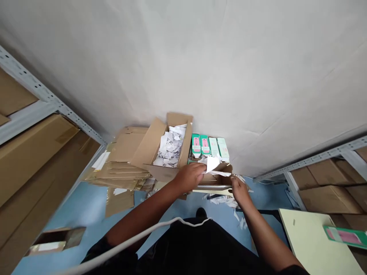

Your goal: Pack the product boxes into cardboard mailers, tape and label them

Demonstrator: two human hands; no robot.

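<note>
My left hand (189, 177) is closed on some white paper (212, 163), folded or torn, above a small open cardboard box (212, 180). My right hand (240, 189) pinches the right-hand edge of that same box. Just left of it, a larger open carton (185, 152) is heaped with torn white paper scraps (171, 147). Behind the small box stand green and pink packages (200, 146) in a row, along with paler green ones (218, 148).
Flattened cardboard (123, 164) is stacked to the left. Shelving with brown cartons (37, 164) rises at left, and more cartons (329, 198) sit on the right rack. A pale tabletop (312, 236) holds a green package (346, 236). Paper scraps (223, 200) lie low near my feet. A white cable (149, 231) crosses in front.
</note>
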